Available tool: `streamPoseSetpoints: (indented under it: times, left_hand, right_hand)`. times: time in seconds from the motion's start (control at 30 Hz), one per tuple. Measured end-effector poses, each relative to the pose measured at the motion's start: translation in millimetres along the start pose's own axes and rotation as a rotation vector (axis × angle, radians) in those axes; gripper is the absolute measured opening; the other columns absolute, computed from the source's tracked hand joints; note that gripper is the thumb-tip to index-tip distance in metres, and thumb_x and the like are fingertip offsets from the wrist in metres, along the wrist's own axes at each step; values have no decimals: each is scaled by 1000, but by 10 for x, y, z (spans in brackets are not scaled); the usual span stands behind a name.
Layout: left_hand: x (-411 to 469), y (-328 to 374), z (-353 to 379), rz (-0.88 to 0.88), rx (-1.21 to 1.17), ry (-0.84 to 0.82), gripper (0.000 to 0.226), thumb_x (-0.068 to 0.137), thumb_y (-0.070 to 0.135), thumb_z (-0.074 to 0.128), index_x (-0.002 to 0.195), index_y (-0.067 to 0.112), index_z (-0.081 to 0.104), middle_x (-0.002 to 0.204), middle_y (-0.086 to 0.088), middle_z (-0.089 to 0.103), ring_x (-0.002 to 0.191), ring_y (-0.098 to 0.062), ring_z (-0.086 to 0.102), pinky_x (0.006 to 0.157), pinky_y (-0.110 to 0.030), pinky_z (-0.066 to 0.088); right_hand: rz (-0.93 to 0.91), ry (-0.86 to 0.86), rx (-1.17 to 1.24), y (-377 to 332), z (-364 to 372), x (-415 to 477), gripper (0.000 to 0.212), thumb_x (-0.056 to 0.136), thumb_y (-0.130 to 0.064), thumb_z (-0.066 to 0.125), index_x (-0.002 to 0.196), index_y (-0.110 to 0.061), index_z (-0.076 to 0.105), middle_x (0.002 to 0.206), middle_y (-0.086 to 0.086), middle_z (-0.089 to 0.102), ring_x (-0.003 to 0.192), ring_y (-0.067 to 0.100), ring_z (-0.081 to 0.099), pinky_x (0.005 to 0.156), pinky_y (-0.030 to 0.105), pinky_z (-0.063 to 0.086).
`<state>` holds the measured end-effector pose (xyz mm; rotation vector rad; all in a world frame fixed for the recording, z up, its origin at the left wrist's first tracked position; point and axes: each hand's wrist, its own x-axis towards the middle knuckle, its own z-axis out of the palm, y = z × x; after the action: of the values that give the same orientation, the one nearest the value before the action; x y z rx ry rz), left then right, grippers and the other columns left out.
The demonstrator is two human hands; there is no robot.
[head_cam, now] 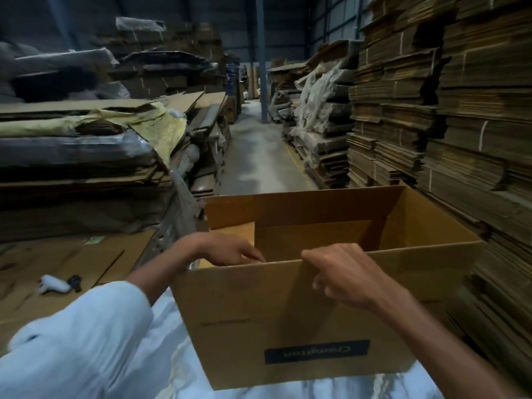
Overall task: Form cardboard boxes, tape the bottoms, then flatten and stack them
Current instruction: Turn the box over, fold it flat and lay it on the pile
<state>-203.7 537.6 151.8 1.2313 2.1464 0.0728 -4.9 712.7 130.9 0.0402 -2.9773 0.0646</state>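
An opened brown cardboard box (259,312) stands in front of me, its near wall bearing a dark label printed upside down. My left hand (230,250) hooks its fingers over the near wall's top edge at the left. My right hand (342,273) grips the same edge further right, thumb along the rim and fingers curled on the outside. Inner flaps show at the far side inside the box.
A white tape dispenser (57,285) lies on flat cardboard sheets (109,254) at my left. Tall stacks of flattened cartons (449,116) line the right side, and wrapped stacks (86,156) the left. A concrete aisle (259,156) runs ahead with a steel column (261,59).
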Motion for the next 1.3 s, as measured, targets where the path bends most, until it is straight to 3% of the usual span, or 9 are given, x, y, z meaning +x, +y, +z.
streamPoseSetpoints:
  times: [0.13,0.37,0.43,0.57,0.77,0.87,1.03,1.2,1.3]
  left_hand:
    - [117,54,72,-335,95,-155,52,105,54,37,155,42,28,157,7,36,143,-25,40,108,-40,36]
    - [-326,-51,17,-145,397,302,16,97,36,58,94,22,65,115,4,51,94,-10,56,88,-32,50]
    - [-550,-218,33,-177,200,481,14,90,22,69,102,24,62,126,9,43,95,-8,55,80,-27,54]
    - [-841,-310,253,-249,-462,689,88,86,3,74,153,32,26,126,3,46,93,-17,66,68,-32,59]
    - [-877,-194,504,-115,-877,616,44,99,-8,47,115,31,61,83,2,77,75,-13,72,70,-28,60]
    - [-964,-235,576,-54,-967,565,50,99,-9,45,134,26,56,106,-1,78,94,-19,75,76,-27,60]
    - [-1043,-106,728,101,-1040,414,42,105,6,45,137,30,58,125,-5,72,109,-25,71,83,-32,61]
    - [-1046,36,895,43,-927,540,42,102,55,33,115,43,72,106,21,75,101,0,70,89,-30,51]
    - [-1076,19,931,121,-875,455,39,91,56,64,127,42,66,120,19,72,111,-4,68,96,-35,52]
  right_hand:
    - [-9,-5,-11,2,-10,-4,26,97,-23,62,120,-31,52,106,-13,60,91,6,58,80,19,48]
    - [3,-9,-18,141,-57,-26,22,97,-24,63,115,-31,53,105,-11,63,93,6,61,76,21,53]
    - [-15,-3,-34,178,-37,-34,19,98,-24,62,111,-32,51,103,-12,62,90,5,60,70,15,47]
    - [-53,44,-89,207,46,-24,19,97,-26,61,108,-34,48,102,-12,63,87,6,60,72,13,41]
    - [-95,110,-137,308,138,94,33,95,-25,64,127,-26,56,110,-5,66,97,13,60,89,29,38]
    - [-124,212,-199,394,238,227,41,77,-22,84,114,-20,66,95,0,73,85,18,66,83,38,47]
    - [-158,348,-300,399,384,513,49,69,-23,88,112,-16,65,102,8,72,99,30,64,92,51,46]
    - [-66,479,-293,354,576,755,54,74,-28,82,122,-16,59,122,11,60,114,31,50,93,47,38]
    - [109,617,-101,270,708,801,66,67,-18,82,126,-16,53,124,12,55,107,29,47,85,41,38]
